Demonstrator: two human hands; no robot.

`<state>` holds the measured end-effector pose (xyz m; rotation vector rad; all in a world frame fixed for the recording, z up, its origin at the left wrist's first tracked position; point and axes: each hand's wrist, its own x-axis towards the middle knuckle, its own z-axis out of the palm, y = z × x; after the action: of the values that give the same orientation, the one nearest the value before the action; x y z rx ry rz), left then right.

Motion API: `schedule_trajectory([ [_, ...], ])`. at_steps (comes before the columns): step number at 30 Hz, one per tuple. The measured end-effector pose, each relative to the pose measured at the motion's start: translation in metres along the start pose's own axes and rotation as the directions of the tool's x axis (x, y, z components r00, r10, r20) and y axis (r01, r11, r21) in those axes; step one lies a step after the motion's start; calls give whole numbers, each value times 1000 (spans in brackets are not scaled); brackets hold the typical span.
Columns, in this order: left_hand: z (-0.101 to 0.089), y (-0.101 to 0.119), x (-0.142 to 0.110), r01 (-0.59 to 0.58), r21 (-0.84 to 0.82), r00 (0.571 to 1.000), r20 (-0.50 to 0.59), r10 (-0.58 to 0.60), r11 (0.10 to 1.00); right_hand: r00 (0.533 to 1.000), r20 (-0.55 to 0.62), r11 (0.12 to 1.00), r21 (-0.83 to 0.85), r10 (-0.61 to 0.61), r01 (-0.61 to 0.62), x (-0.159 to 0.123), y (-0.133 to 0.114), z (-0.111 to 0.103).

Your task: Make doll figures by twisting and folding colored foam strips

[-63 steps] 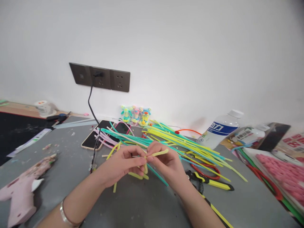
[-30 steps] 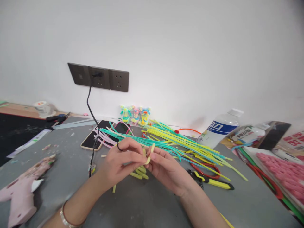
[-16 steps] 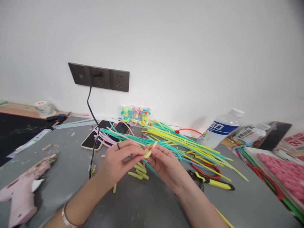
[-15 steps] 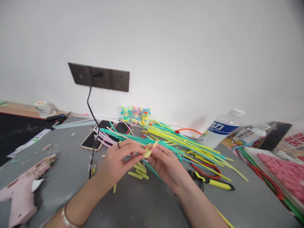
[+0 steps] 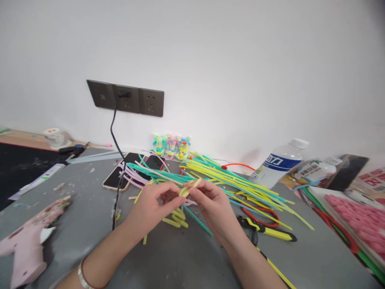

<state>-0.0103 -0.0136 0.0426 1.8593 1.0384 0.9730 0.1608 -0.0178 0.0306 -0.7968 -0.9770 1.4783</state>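
Observation:
Between my two hands is a bent piece of yellow pipe cleaner (image 5: pixel 185 191). My left hand (image 5: pixel 155 204) pinches its left end between thumb and fingertips. On the other side, my right hand (image 5: pixel 209 202) grips it the same way, thumb on top. Just beneath the hands, several short yellow pipe cleaner pieces (image 5: pixel 177 220) lie on the grey table (image 5: pixel 186 261). Long yellow pipe cleaners (image 5: pixel 228 176) and teal ones (image 5: pixel 159 171) spread out behind the hands, partly covered by them.
Yellow-handled pliers (image 5: pixel 270 232) lie right of my right hand. A pink glue gun (image 5: pixel 27 241) rests at the left. Three small fuzzy figures (image 5: pixel 171 146) stand by the wall. Two phones (image 5: pixel 120 176), a black cable (image 5: pixel 112 132) and a bottle (image 5: pixel 279 162) are further back.
The fingers of both hands have shifted around the yellow piece, which now looks folded closer together. My left fingers are more curled. Everything else stays in place.

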Motion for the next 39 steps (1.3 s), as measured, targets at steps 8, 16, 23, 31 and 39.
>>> schedule_trajectory([
  [8,1,-6,-1,-253,319,960,-34,277,913,1000,-29,997,-77,-10,8,-1,2,-2],
  [16,2,-7,-1,-355,418,914,-34,405,836,997,-83,990,-140,-5,-6,-3,2,-4],
  [23,3,-9,-2,-299,417,943,-10,333,858,993,-89,983,-171,-81,65,-2,0,2],
  [31,5,-8,-4,-245,404,962,-9,271,882,994,-101,984,-175,-42,24,-4,-1,2],
  [39,4,-2,-2,-193,326,981,31,193,926,994,-103,991,-136,-19,5,-3,-2,3],
])
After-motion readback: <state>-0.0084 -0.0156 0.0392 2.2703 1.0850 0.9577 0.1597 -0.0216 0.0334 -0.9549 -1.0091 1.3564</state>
